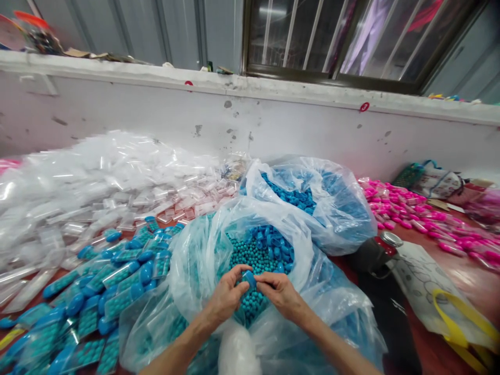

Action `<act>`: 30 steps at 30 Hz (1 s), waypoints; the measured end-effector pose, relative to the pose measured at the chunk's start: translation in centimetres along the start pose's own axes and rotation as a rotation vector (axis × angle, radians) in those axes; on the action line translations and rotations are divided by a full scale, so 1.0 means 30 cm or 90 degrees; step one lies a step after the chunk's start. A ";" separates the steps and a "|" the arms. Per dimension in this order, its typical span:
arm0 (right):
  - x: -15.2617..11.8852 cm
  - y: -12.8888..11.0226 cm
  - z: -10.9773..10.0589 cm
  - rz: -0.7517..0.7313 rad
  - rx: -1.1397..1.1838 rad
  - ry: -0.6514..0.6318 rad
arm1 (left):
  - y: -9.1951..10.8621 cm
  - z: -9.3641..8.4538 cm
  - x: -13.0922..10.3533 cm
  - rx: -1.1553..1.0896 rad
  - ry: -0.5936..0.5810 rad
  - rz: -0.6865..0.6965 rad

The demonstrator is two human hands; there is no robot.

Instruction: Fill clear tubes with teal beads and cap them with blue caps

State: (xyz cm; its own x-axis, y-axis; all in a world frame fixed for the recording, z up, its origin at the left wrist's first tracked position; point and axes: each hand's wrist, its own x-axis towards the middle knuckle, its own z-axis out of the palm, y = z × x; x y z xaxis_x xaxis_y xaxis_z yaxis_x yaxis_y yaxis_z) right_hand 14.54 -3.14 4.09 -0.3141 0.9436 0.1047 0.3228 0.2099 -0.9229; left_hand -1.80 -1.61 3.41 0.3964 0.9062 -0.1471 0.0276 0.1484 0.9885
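My left hand (229,292) is closed, pinching a small blue plastic cap (249,280) between thumb and fingers. Pressed up against the cap's right side is my right hand (280,295), its fingertips also closed on it. Whether a clear case is joined to the cap cannot be made out. Both hands are over an open clear plastic bag (302,255), which holds small teal beads (250,256) and loose blue caps (273,242). To the left lies a pile of clear cases filled with teal beads and topped with blue caps (121,273).
Empty clear cases (109,177) are heaped at the left against the wall. Behind the bead bag stands another bag (336,208) of blue pieces. Pink filled cases (422,219), a dark mug (369,258) and a white tote with yellow handles (429,281) lie at the right.
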 end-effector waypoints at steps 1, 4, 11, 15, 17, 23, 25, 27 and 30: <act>-0.005 0.007 0.006 -0.005 -0.005 0.011 | -0.002 0.004 -0.003 -0.013 0.000 -0.010; -0.015 0.010 0.006 0.002 0.000 0.025 | 0.003 0.005 -0.010 -0.038 -0.005 -0.038; 0.034 -0.014 -0.026 0.199 0.333 0.026 | 0.051 -0.020 -0.022 0.001 -0.048 -0.048; 0.071 0.011 0.011 0.235 0.275 0.168 | 0.060 -0.003 -0.037 0.022 0.004 -0.073; 0.069 0.013 0.030 0.187 0.198 0.168 | 0.054 0.010 -0.040 0.026 0.031 -0.058; 0.017 -0.030 0.071 0.051 -0.058 -0.042 | 0.034 0.029 -0.041 0.003 0.080 0.051; 0.010 -0.041 0.087 0.008 -0.146 -0.058 | 0.032 0.030 -0.041 -0.021 0.073 0.075; 0.008 -0.051 0.100 -0.020 -0.224 -0.046 | 0.030 0.032 -0.042 -0.038 0.053 0.081; 0.008 -0.066 0.110 -0.041 -0.333 -0.022 | 0.030 0.045 -0.045 -0.047 0.071 0.069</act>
State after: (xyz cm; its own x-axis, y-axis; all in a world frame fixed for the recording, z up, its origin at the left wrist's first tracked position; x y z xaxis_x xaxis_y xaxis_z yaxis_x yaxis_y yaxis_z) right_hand 10.89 -4.17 4.71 -0.3749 0.9172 0.1350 0.7018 0.3759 -0.6052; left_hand -1.07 -3.24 4.55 0.2897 0.9559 -0.0474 -0.0787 0.0731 0.9942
